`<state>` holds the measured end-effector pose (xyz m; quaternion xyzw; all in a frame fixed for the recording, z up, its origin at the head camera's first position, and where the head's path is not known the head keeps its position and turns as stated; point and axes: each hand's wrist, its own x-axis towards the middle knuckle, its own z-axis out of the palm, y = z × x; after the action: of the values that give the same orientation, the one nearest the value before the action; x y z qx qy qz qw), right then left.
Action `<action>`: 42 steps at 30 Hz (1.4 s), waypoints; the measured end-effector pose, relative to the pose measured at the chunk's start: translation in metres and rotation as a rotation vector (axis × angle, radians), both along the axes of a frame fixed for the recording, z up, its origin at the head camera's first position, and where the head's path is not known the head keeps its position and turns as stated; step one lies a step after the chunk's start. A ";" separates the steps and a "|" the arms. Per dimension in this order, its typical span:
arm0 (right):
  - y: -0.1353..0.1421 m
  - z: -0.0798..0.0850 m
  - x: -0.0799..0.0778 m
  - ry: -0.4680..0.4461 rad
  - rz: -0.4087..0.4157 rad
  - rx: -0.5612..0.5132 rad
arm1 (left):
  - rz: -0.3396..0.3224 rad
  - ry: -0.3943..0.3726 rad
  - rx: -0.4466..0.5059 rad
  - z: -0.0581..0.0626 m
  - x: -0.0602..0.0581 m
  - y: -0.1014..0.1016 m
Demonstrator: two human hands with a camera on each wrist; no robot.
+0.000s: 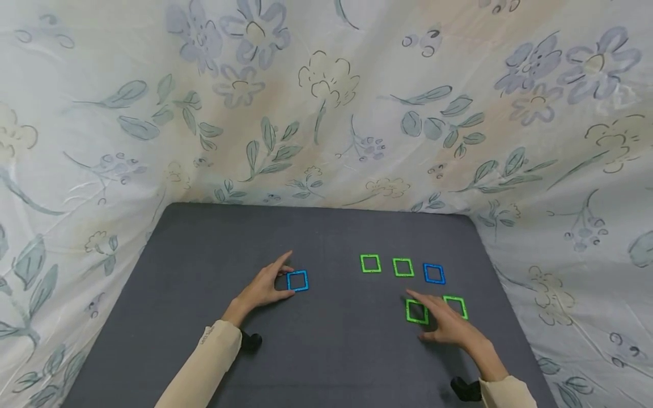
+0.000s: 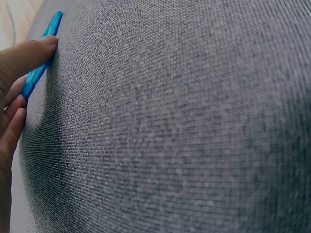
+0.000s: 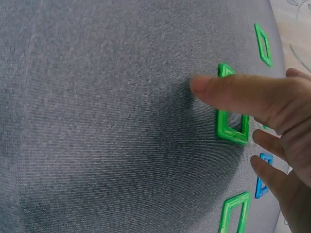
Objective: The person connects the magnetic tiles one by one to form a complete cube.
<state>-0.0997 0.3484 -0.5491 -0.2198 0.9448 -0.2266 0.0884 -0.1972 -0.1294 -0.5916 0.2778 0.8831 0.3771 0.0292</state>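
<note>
My left hand (image 1: pixel 262 287) pinches a blue square plastic frame (image 1: pixel 306 280) at the middle of the table, the thumb at its near edge and fingers at its far left side. In the left wrist view the blue frame (image 2: pixel 57 22) is seen nearly edge-on, low over the cloth, partly hidden by the thumb. To the right, my right hand (image 1: pixel 450 324) hovers with fingers spread and nothing held. It overlaps a green square frame (image 1: pixel 416 322) and sits beside another green one (image 1: pixel 465 309). The right wrist view has the thumb crossing in front of a green frame (image 3: pixel 233 138).
Farther back on the right lie two more frames in a row, one green (image 1: pixel 370 271) and another green (image 1: pixel 403 275), with a blue one (image 1: pixel 435 282) at their right. Dark grey cloth covers the table (image 1: pixel 204 243). A floral curtain (image 1: pixel 326 164) rises behind it and along both sides.
</note>
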 end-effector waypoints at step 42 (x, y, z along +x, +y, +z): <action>-0.083 -0.023 -0.052 0.188 0.148 -0.416 | -0.019 0.006 0.033 -0.007 0.002 -0.003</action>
<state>-0.1515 0.2654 -0.5724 -0.3221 0.8630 -0.3879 -0.0306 -0.1947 -0.1319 -0.5990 0.2880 0.8740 0.3905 0.0255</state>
